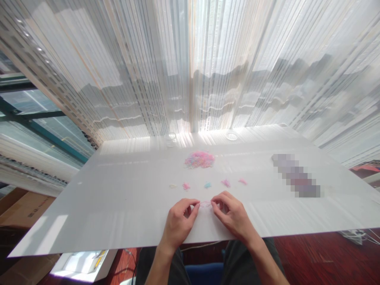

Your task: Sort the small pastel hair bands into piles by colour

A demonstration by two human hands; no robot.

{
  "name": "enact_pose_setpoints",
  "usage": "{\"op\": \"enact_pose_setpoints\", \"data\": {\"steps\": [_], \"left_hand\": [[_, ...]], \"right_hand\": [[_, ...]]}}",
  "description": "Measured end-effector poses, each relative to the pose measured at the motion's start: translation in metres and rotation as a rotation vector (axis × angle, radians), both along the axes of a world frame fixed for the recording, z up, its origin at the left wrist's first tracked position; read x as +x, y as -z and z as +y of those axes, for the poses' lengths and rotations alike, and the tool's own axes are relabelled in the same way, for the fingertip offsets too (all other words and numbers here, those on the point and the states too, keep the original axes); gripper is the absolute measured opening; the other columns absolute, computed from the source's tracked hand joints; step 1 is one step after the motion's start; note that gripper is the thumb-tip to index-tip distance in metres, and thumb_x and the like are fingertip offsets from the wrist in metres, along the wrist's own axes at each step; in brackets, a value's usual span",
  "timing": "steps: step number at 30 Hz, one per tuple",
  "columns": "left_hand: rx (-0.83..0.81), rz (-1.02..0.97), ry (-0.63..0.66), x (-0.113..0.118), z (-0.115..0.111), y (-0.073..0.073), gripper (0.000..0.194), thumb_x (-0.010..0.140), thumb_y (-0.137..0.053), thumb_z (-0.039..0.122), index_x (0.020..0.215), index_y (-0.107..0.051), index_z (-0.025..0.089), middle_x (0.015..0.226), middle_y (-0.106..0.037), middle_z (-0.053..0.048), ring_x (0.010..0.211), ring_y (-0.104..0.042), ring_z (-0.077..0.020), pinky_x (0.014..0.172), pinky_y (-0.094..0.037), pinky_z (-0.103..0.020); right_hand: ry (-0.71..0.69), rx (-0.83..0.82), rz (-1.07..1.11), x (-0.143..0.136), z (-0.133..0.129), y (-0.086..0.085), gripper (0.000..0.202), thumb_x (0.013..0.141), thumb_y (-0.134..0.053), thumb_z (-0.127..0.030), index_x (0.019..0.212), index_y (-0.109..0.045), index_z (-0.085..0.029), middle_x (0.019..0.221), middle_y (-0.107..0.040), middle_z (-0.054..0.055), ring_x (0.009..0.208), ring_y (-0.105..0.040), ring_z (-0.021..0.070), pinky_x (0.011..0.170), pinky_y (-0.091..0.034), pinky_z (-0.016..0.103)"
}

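Note:
Near the front edge of the white table, my left hand (179, 218) and my right hand (231, 213) face each other with thumb and forefinger pinched. Between the fingertips lie thin pink rubber bands (205, 204), and both hands hold their ends close to the tabletop. How many bands there are is too small to tell. Just beyond is a row of little heaps: whitish bands (172, 185), deep pink bands (185, 185), blue bands (207, 185), purple-pink bands (226, 183) and light pink bands (242, 181). Farther back sits a larger mixed-colour pile of bands (200, 159).
A blurred-out oblong object (297, 176) lies on the right of the white table (118, 213). Two round clear discs, one a grommet-like ring (231, 136), are at the back edge by the curtains (190, 79). Below left are a cardboard box (25, 208) and a white tray (84, 265).

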State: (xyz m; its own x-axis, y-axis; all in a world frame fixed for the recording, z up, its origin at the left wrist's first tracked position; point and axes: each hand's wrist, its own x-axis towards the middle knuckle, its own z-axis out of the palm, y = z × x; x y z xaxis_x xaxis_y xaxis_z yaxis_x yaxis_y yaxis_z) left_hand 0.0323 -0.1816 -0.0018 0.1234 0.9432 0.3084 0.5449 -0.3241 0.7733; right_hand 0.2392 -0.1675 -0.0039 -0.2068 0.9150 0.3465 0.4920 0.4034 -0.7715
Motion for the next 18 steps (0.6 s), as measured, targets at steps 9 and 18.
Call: {"op": "enact_pose_setpoints", "data": {"steps": [9,18], "left_hand": [[0.008,0.082,0.024,0.0005,0.0008,-0.0005,0.014,0.098,-0.061,0.026,0.099,-0.074,0.022,0.084,-0.074,0.000,0.066,-0.060,-0.0130,0.067,-0.050,-0.025],[-0.012,0.018,0.003,0.0014,0.0002,-0.0023,0.013,0.098,-0.061,0.026,0.098,-0.074,0.022,0.086,-0.075,0.000,0.066,-0.061,-0.0127,0.069,-0.051,-0.025]], "right_hand": [[0.043,0.007,0.005,-0.0013,-0.0004,0.0003,0.011,0.096,-0.059,-0.022,0.088,-0.067,-0.022,0.082,-0.062,0.001,0.069,-0.058,0.0141,0.066,-0.048,0.026],[0.118,0.063,-0.010,-0.0027,-0.0001,-0.0005,0.011,0.092,-0.061,-0.019,0.082,-0.064,-0.022,0.078,-0.060,0.000,0.067,-0.058,0.0136,0.066,-0.049,0.025]]}}
